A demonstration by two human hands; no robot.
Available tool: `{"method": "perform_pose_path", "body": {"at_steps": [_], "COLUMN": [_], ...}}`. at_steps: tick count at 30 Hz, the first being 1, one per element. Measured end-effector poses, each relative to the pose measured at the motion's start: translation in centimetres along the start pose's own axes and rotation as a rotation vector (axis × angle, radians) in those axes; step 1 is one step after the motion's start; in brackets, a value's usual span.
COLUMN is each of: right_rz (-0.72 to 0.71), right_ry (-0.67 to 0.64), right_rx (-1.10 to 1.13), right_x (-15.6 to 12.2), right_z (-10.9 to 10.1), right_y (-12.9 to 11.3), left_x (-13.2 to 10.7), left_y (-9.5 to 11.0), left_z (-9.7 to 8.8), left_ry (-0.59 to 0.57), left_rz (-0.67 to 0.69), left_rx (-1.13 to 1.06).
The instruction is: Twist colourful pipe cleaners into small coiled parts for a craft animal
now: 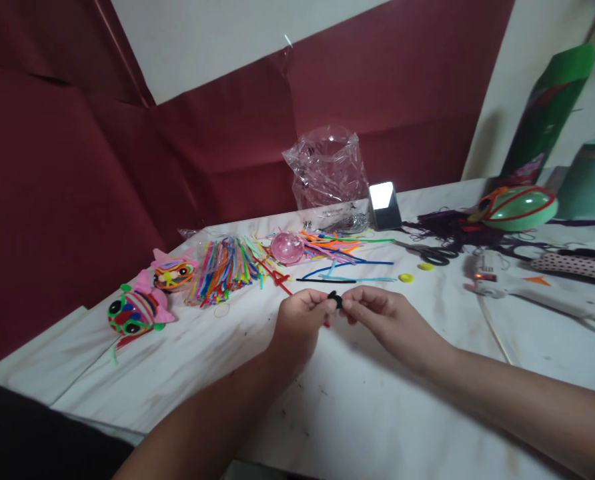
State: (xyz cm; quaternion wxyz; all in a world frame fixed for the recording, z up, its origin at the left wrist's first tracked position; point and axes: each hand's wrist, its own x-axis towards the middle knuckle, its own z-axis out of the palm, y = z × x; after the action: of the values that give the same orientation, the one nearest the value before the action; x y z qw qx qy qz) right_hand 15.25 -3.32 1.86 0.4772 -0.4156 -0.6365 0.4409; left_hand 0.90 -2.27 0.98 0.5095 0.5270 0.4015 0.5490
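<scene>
Over the front middle of the table, my left hand [303, 320] and my right hand [385, 318] meet with fingertips pinched. Between them is a small black curled piece of pipe cleaner [336, 301], partly covered by the fingers. A red bit [327, 325] shows just under my left fingertips; whether it belongs to the black piece I cannot tell. Just beyond the hands lie a straight black pipe cleaner [326, 281], blue pipe cleaners [365, 263] and a bent red pipe cleaner [277, 276]. Two yellow discs [406, 278] are past my right hand.
At left sit two decorated fish figures [133, 313] beside a bundle of colourful pipe cleaners [227, 267]. A pink plastic half-shell [287, 248], clear bag [327, 170] and phone [384, 205] stand behind. Scissors [430, 253], a glue gun [497, 283] and a green ball figure [522, 208] are right.
</scene>
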Motion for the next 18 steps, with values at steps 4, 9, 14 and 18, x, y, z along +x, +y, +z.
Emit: {"method": "perform_pose_path", "body": {"at_steps": [4,9,14,18], "right_rz": [-0.095,-0.415,-0.615,-0.363], "right_ry": [0.267,0.683,0.872,0.948], "right_rx": [-0.002,0.247,0.109,-0.492], "right_x": [3.0,5.7,5.2,4.9], "right_z": [-3.5,-10.8,-15.9,-18.9], "right_y": [0.5,-2.1,-5.2,-3.6], "left_x": [0.9,1.7,2.4,2.6], "left_y": [0.0,0.1,-0.1,-0.1], "left_z": [-0.5,-1.1,-1.7,-1.9], "left_ry": [0.064,0.112,0.111,0.12], "left_rz": [-0.036,-0.037,-0.006,0.004], "left_rx": [-0.059,0.025,0.053,0.045]}}
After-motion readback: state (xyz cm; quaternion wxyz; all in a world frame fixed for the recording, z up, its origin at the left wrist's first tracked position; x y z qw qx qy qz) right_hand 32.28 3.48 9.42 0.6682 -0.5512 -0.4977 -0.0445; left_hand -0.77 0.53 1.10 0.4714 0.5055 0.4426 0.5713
